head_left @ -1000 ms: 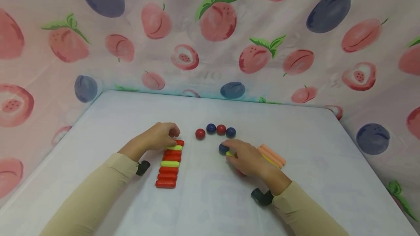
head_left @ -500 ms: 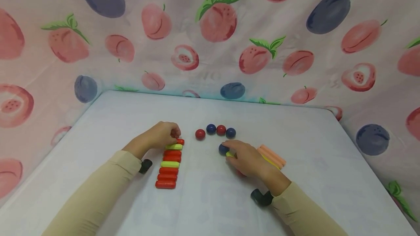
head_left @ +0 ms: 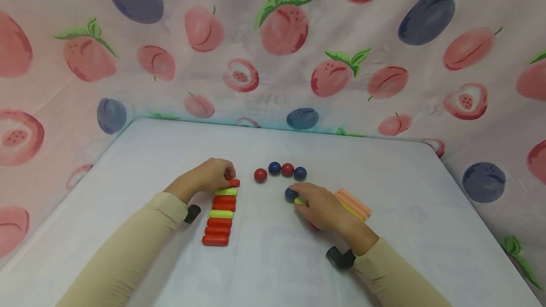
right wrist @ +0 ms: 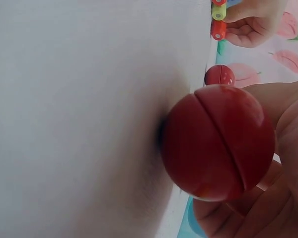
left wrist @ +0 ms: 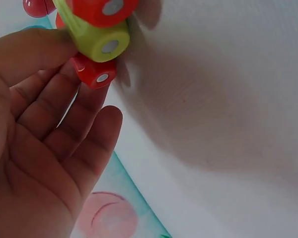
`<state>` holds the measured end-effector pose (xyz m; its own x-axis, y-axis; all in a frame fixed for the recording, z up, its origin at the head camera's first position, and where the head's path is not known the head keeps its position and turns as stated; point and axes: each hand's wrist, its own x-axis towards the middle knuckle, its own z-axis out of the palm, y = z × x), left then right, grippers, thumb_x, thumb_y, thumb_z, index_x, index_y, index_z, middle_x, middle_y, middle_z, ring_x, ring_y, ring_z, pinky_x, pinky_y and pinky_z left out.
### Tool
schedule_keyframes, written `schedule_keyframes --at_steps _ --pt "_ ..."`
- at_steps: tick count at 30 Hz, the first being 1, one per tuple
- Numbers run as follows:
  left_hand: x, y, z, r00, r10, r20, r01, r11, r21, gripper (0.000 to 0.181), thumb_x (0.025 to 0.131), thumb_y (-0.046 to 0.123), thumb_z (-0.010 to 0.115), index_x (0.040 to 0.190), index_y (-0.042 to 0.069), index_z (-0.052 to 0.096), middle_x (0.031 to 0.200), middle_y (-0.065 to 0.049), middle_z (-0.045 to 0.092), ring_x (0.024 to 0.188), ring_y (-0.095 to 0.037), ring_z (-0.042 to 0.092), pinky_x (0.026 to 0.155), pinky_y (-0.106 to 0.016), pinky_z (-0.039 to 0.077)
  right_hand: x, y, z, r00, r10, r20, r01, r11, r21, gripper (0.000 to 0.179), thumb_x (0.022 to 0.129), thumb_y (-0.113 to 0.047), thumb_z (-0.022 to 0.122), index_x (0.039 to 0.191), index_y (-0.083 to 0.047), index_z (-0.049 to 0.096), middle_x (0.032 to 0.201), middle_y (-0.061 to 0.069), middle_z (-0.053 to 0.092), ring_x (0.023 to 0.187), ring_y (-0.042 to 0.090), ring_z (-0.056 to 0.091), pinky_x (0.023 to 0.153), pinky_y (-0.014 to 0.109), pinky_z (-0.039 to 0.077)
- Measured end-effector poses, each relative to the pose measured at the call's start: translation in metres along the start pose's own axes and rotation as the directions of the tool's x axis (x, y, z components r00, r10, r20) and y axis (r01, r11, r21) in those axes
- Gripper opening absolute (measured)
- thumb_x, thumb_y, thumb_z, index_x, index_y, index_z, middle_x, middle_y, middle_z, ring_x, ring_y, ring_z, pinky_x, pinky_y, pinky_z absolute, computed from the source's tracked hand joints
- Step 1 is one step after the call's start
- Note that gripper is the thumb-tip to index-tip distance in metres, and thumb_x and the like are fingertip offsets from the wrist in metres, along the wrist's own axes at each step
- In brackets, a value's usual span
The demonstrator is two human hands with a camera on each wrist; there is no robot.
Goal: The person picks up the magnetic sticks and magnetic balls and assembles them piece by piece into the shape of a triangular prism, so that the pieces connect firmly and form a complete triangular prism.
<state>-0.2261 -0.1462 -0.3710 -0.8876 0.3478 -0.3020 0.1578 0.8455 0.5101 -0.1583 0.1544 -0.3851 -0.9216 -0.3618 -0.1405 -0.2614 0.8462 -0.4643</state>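
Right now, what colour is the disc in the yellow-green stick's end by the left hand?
Silvery grey; the disc shows best in the left wrist view.

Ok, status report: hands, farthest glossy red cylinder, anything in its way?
Left hand pinching farthest glossy red cylinder. Right hand at glossy blue ball, grip unclear. Possible snag: glossy yellow-green cylinder close alongside the red.

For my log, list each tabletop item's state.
Left hand, gripping the farthest red plastic rod
Right hand, partly covering a glossy blue ball
Other red plastic rods, yellow-green plastic rods, in a row
Orange plastic rods, lying side by side
Yellow pieces at right hand, mostly hidden
Far glossy red balls, blue balls, arced
Near red ball, mostly hidden in head view
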Motion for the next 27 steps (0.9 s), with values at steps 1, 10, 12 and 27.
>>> schedule_keyframes --at_steps 1,10,12,27 --pt "-0.001 0.0 -0.001 1.0 0.006 -0.006 -0.006 1.0 0.003 0.019 0.091 0.007 0.072 0.11 0.006 0.067 0.098 -0.006 0.064 0.095 -0.024 0.058 0.081 -0.033 0.056 0.0 0.0 0.0 1.0 0.0 -0.001 0.0 1.0 -0.003 0.052 0.094 -0.022 0.07 0.144 -0.017 0.055 0.146 0.006 0.053 0.139 0.028 0.043 0.111 0.05 0.036" --pt "-0.013 0.019 -0.007 0.997 0.074 -0.035 -0.074 0.997 0.004 0.023 0.089 0.011 0.076 0.11 0.009 0.067 0.098 -0.003 0.065 0.094 -0.023 0.059 0.084 -0.033 0.056 0.002 -0.001 -0.001 0.999 0.029 -0.015 -0.029 1.0 -0.009 0.047 0.094 -0.023 0.071 0.138 -0.017 0.06 0.142 0.007 0.055 0.134 0.029 0.048 0.108 0.051 0.039" --pt "-0.015 0.026 -0.006 0.996 0.087 -0.031 -0.087 0.996 -0.002 0.022 0.089 0.009 0.075 0.11 0.01 0.067 0.098 -0.003 0.065 0.093 -0.022 0.059 0.084 -0.034 0.056 0.003 -0.001 -0.001 0.999 0.034 -0.021 -0.034 0.999 -0.01 0.044 0.093 -0.023 0.071 0.136 -0.017 0.061 0.141 0.008 0.056 0.133 0.029 0.049 0.107 0.051 0.041" --pt "-0.011 0.068 0.013 0.973 0.23 0.021 -0.23 0.973 0.017 0.019 0.09 0.008 0.075 0.107 0.012 0.069 0.092 0.003 0.066 0.087 -0.017 0.059 0.083 -0.028 0.054 0.008 -0.001 0.0 0.999 0.035 -0.037 -0.036 0.999 -0.034 0.044 0.094 -0.024 0.071 0.136 -0.014 0.063 0.135 0.01 0.06 0.126 0.03 0.055 0.103 0.051 0.044"
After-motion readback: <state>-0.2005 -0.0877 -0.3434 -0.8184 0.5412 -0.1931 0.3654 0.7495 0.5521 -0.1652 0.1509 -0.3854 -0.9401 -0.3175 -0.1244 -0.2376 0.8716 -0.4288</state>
